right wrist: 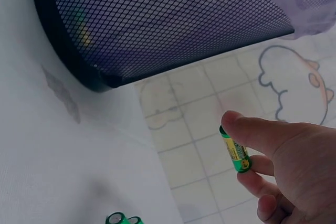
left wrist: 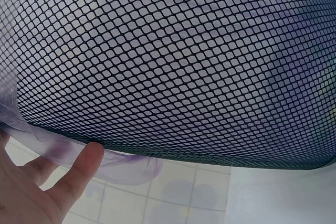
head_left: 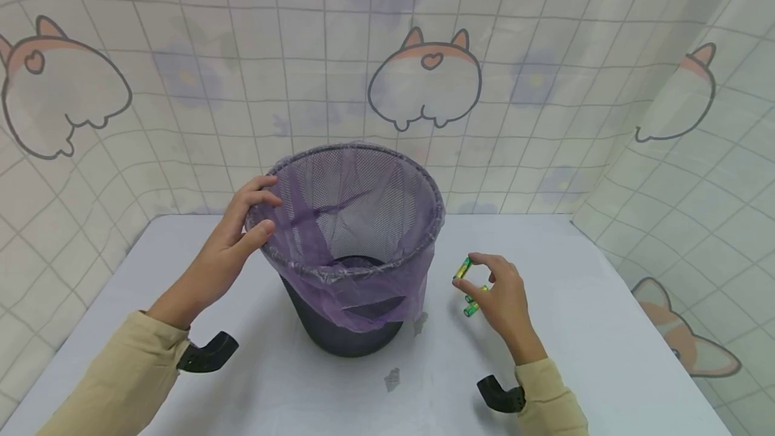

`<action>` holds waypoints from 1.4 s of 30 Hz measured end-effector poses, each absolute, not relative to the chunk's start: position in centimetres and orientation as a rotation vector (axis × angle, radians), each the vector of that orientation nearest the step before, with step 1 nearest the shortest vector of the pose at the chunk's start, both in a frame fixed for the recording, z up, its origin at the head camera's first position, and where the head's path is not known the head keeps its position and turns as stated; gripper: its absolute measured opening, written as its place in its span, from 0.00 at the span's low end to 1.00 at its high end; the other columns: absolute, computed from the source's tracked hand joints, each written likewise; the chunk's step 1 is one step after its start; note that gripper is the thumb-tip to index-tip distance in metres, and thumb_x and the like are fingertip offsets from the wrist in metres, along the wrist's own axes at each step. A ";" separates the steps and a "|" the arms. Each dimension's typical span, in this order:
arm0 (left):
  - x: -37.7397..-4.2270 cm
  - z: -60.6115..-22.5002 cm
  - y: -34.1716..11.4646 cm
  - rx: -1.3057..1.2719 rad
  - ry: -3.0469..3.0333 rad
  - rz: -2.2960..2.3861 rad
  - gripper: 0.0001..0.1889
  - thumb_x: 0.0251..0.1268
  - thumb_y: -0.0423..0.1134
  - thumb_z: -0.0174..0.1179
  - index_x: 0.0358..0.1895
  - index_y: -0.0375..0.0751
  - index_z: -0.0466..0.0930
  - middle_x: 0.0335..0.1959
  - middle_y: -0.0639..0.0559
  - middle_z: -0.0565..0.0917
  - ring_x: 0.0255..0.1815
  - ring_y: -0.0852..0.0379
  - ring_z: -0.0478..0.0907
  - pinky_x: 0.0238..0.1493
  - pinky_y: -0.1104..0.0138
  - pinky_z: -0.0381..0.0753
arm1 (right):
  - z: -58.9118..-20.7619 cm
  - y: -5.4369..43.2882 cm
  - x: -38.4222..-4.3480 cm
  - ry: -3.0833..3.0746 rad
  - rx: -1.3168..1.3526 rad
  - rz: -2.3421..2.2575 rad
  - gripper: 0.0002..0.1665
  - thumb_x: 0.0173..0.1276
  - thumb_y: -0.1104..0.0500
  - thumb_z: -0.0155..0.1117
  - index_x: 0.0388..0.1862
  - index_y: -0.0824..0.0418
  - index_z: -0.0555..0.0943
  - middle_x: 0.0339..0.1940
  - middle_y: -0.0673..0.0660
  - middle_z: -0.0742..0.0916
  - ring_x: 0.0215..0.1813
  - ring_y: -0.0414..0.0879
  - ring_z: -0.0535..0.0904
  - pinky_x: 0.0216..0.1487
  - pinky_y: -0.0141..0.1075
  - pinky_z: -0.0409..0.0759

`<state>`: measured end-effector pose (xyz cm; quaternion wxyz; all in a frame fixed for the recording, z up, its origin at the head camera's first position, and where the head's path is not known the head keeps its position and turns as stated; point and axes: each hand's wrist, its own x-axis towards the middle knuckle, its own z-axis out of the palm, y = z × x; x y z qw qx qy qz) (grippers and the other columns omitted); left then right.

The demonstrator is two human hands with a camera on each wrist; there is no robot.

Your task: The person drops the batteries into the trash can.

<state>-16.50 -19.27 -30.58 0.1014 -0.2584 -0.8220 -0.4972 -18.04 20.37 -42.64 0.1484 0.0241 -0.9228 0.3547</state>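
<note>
My left hand (head_left: pixel 233 224) grips the rim of a black mesh wastebasket (head_left: pixel 351 342) lined with a translucent purple bag (head_left: pixel 375 301). In the left wrist view its fingers (left wrist: pixel 79 174) lie against the liner and mesh. To the right of the basket, my right hand (head_left: pixel 499 291) pinches a small green and yellow battery (right wrist: pixel 235 149) between thumb and fingertips, raised above the table. Two similar batteries (head_left: pixel 473 308) lie just below that hand, partly covered by it in the head view. Through the mesh, a green and yellow patch (right wrist: pixel 83 34) shows low in the basket.
The basket stands on a white table (head_left: pixel 545 355) with grey worn patches (head_left: pixel 392 379) near its base. A tile-patterned curtain (head_left: pixel 514 173) with cartoon animals hangs behind and along both sides. A black wrist mount (head_left: pixel 208 353) sticks out from each sleeve.
</note>
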 end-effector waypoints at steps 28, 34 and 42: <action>-16.5 -30.6 -19.3 -0.767 -2.420 -1.468 0.17 0.72 0.34 0.44 0.61 0.36 0.61 0.76 0.56 0.52 0.79 0.51 0.42 0.62 0.28 0.56 | -38.7 19.4 -16.9 -2.511 0.163 1.019 0.33 0.51 0.55 0.78 0.58 0.56 0.79 0.50 0.55 0.84 0.39 0.46 0.66 0.36 0.36 0.62; -16.5 -30.7 -19.2 -0.769 -2.418 -1.463 0.17 0.72 0.34 0.44 0.61 0.36 0.62 0.76 0.56 0.52 0.79 0.51 0.42 0.62 0.28 0.57 | -37.8 19.0 -16.5 -2.485 0.187 1.018 0.33 0.50 0.56 0.78 0.58 0.55 0.80 0.50 0.55 0.84 0.38 0.45 0.65 0.36 0.36 0.62; -16.6 -30.7 -19.3 -0.763 -2.421 -1.465 0.17 0.72 0.34 0.44 0.61 0.37 0.62 0.76 0.57 0.52 0.79 0.50 0.42 0.61 0.27 0.56 | -36.7 18.7 -16.0 -2.438 0.223 1.021 0.32 0.51 0.57 0.78 0.57 0.56 0.80 0.51 0.55 0.84 0.38 0.44 0.65 0.36 0.36 0.62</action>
